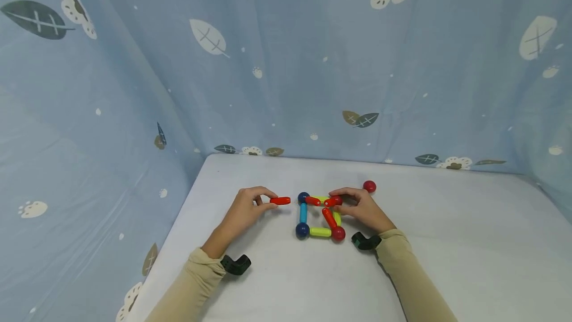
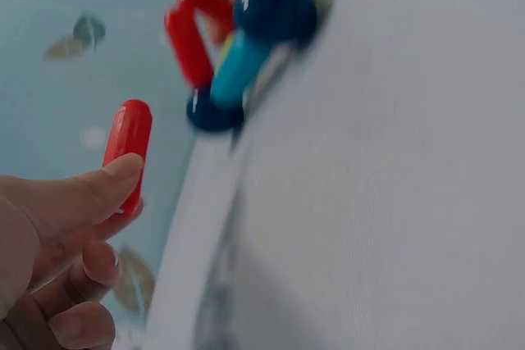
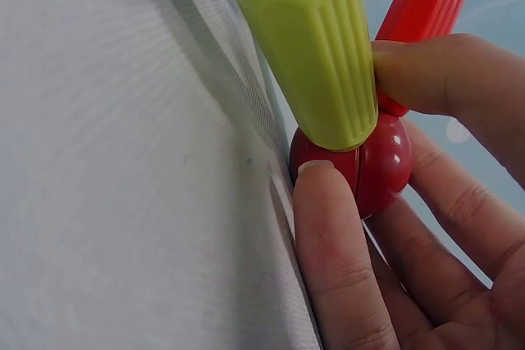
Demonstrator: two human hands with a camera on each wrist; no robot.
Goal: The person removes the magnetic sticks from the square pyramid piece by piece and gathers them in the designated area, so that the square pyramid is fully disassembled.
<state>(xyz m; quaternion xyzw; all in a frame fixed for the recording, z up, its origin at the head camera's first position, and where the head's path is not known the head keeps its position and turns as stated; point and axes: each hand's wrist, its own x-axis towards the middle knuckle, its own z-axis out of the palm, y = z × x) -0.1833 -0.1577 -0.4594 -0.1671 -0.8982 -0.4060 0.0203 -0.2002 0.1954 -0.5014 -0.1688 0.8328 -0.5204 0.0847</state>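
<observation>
Between thumb and fingertips, my left hand (image 1: 248, 210) pinches a red magnetic rod (image 1: 280, 201), held just left of a square frame of rods and balls. My right hand (image 1: 364, 210) grips the red ball (image 3: 387, 165) at the frame's back right corner, one finger beside the red rod (image 3: 422, 6) on it. Dark blue balls (image 1: 302, 230) form the left corners, joined by a light blue rod (image 1: 303, 213). Another red ball (image 1: 338, 234) sits at the front right. Yellow-green rods (image 1: 320, 232) make the other sides. Red rods (image 1: 329, 217) slant up from corners, tips near each other.
A loose red ball (image 1: 369, 186) lies on the white table (image 1: 268, 282) behind my right hand. Blue patterned cloth (image 1: 286, 63) hangs behind the table and along its left side. A dark wrist camera (image 1: 236, 265) is on each arm.
</observation>
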